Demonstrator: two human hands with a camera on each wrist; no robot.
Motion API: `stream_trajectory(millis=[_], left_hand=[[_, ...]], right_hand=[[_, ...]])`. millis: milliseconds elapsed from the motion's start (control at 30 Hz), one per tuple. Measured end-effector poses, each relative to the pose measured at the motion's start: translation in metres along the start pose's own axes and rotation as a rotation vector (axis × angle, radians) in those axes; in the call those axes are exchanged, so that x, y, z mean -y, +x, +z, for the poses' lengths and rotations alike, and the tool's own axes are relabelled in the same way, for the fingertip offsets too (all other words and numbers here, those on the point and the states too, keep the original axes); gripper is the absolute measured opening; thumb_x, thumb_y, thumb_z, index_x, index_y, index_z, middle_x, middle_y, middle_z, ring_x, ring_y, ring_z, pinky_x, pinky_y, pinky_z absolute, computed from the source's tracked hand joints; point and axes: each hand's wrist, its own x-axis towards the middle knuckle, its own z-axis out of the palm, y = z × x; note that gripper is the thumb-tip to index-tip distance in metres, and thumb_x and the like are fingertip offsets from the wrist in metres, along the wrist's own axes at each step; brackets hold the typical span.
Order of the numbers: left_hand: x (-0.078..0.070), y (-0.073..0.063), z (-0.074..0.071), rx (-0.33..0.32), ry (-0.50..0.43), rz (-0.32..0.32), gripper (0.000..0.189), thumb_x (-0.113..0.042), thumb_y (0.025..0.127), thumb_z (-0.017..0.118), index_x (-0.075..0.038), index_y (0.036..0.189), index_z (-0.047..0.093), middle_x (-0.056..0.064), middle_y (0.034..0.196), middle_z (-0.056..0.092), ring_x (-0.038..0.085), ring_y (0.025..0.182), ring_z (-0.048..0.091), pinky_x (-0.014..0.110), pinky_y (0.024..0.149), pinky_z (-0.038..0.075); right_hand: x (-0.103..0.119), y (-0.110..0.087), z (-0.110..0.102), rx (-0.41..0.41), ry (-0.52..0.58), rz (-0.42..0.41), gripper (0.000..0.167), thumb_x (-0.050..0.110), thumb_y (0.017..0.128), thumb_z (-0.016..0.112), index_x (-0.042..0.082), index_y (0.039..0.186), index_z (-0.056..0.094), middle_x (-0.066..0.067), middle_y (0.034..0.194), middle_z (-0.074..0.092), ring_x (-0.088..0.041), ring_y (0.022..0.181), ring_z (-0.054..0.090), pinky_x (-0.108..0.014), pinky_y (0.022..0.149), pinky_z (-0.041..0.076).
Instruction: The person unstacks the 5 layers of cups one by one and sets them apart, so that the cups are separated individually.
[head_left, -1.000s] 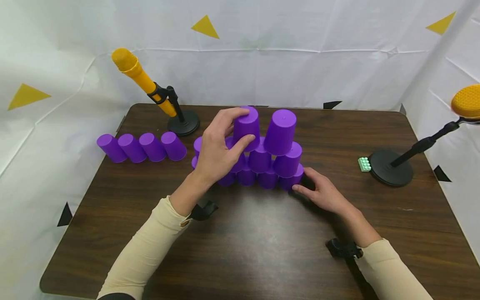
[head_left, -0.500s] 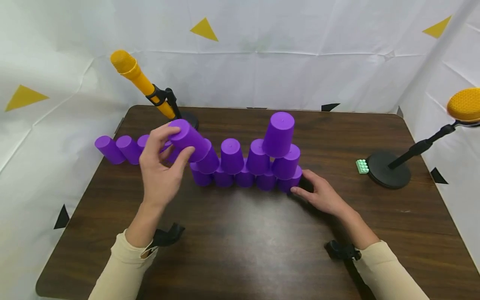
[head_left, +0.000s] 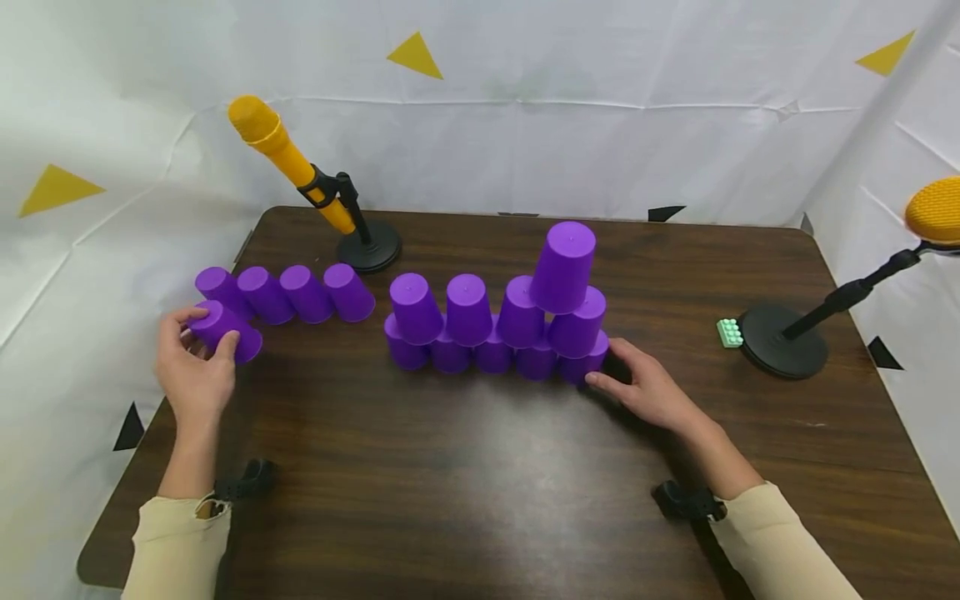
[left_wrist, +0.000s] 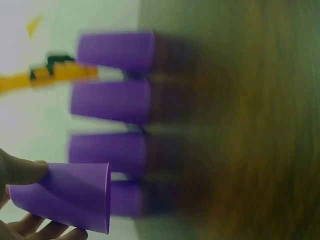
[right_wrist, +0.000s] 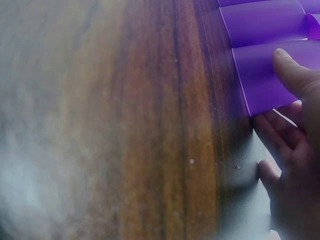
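My left hand grips an upside-down, tilted purple plastic cup, in front of the left end of a row of several purple cups. In the left wrist view the thumb lies on one side of the held cup, fingers on the other. At mid-table stands a stack of upturned purple cups: a bottom row, several in a second tier, and one top cup at the right. My right hand holds the bottom row's right-end cup, thumb in front, fingers at its side.
A yellow microphone on a black stand rises behind the cups at back left. Toward the right are another black stand with a yellow head and a small green toy brick. White sheeting borders the brown table.
My left hand has taken a cup off the stack's third tier and carried it left and down to the row of cups. My right hand stays at the bottom right cup.
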Motion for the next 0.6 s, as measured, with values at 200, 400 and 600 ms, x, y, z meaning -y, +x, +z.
stream_trajectory(millis=[200, 400, 600], left_hand=[[0.033, 0.022, -0.002, -0.007, 0.125, -0.059, 0.044, -0.004, 0.086, 0.071, -0.003, 0.125, 0.05, 0.012, 0.134, 0.056, 0.03, 0.12, 0.056, 0.047, 0.098, 0.048], [0.041, 0.036, 0.0, 0.01, 0.156, -0.095, 0.044, -0.007, 0.088, 0.07, -0.004, 0.124, 0.047, 0.014, 0.137, 0.054, 0.031, 0.124, 0.054, 0.048, 0.099, 0.047], [0.044, 0.041, 0.002, 0.03, 0.138, -0.12, 0.044, -0.007, 0.088, 0.07, -0.003, 0.125, 0.046, 0.014, 0.14, 0.051, 0.031, 0.127, 0.051, 0.049, 0.1, 0.046]], right_hand=[[0.0, -0.001, 0.0, 0.0, 0.001, -0.002, 0.057, 0.031, 0.092, 0.07, 0.007, 0.139, 0.051, -0.013, 0.132, 0.058, -0.032, 0.125, 0.051, -0.054, 0.105, 0.038], [0.001, 0.0, 0.0, -0.007, 0.006, -0.004, 0.056, 0.03, 0.092, 0.071, 0.007, 0.139, 0.051, -0.013, 0.13, 0.058, -0.031, 0.124, 0.052, -0.054, 0.104, 0.038], [0.002, 0.0, -0.001, -0.006, 0.005, -0.013, 0.056, 0.028, 0.092, 0.071, 0.006, 0.139, 0.051, -0.014, 0.129, 0.059, -0.032, 0.123, 0.053, -0.055, 0.103, 0.039]])
